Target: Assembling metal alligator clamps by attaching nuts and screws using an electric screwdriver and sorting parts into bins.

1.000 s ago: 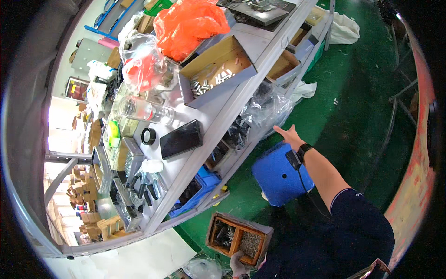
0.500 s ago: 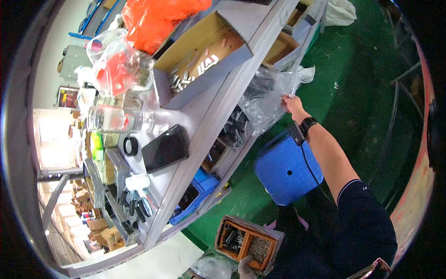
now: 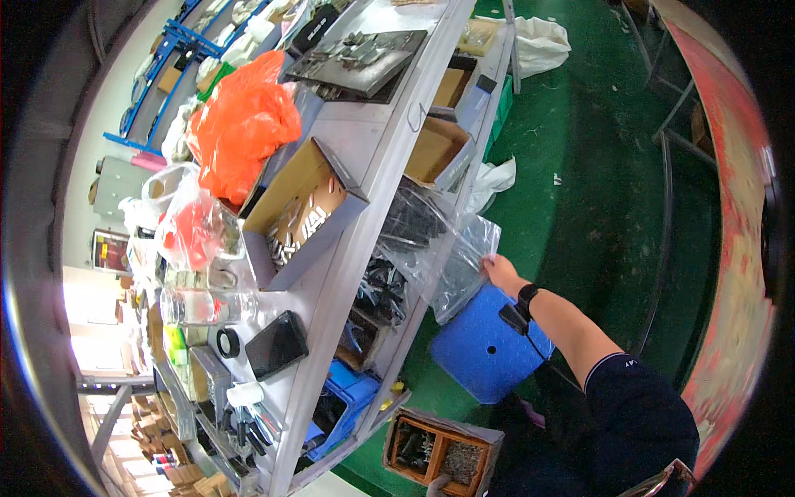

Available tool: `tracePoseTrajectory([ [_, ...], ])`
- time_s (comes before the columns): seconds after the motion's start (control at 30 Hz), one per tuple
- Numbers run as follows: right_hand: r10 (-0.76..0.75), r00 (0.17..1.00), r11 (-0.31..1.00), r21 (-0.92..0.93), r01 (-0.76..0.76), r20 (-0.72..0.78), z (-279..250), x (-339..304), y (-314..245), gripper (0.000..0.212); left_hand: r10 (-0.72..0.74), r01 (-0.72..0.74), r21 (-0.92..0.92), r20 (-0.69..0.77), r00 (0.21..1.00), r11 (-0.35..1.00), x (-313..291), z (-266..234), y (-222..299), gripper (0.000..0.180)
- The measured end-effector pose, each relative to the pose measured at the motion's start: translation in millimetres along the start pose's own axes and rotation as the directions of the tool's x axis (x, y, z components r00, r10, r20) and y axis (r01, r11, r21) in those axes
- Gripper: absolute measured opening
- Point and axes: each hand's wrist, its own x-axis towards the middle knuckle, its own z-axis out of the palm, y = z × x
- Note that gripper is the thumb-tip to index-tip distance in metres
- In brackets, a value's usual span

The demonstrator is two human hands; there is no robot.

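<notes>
My right hand (image 3: 500,269), bare and with a dark watch on the wrist, pinches the edge of a clear plastic bag (image 3: 464,265). The bag stretches from the lower shelf, where dark parts show through the plastic (image 3: 410,224). Below that hand is a blue stool-like square top (image 3: 489,352) with a hole in it. At the lower edge, my left hand (image 3: 445,484), in a grey glove, has its thumb over the rim of a two-compartment wooden box (image 3: 429,451). Dark screw-like pieces lie in one compartment, small silvery pieces in the other. Its other fingers are hidden.
On the bench stand a cardboard box (image 3: 331,228) of small metal cylinders, an orange bag (image 3: 244,124), a clear jar (image 3: 199,306) and a black tablet-like device (image 3: 277,344). A blue bin (image 3: 352,393) sits on the lower shelf. A white sack (image 3: 542,45) lies on the green floor.
The view has shifted, with bench and floor lower in the picture. My right hand keeps its pinch on the plastic bag, now nearer the blue square top. Less of my left hand shows.
</notes>
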Motion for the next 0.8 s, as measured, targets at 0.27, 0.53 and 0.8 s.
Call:
tracePoseTrajectory([
  [0.27,-0.326,0.936,0.944,-0.008,0.33,0.133,21.9,18.1,-148.7,0.021,0.033,-0.035,0.024,0.079,0.996,0.999,-6.9,-10.0,11.8,0.034],
  [0.53,-0.51,0.851,0.697,0.517,0.497,-0.129,-5.3,-63.5,-255.3,0.024,0.047,-0.045,-0.019,0.126,0.991,0.999,-9.2,-40.6,20.8,0.033],
  [0.8,-0.497,0.812,0.699,0.412,0.584,-0.306,-118.8,-163.7,-247.4,0.022,0.057,-0.049,-0.056,0.16,0.986,0.997,9.7,-54.2,33.4,0.031],
])
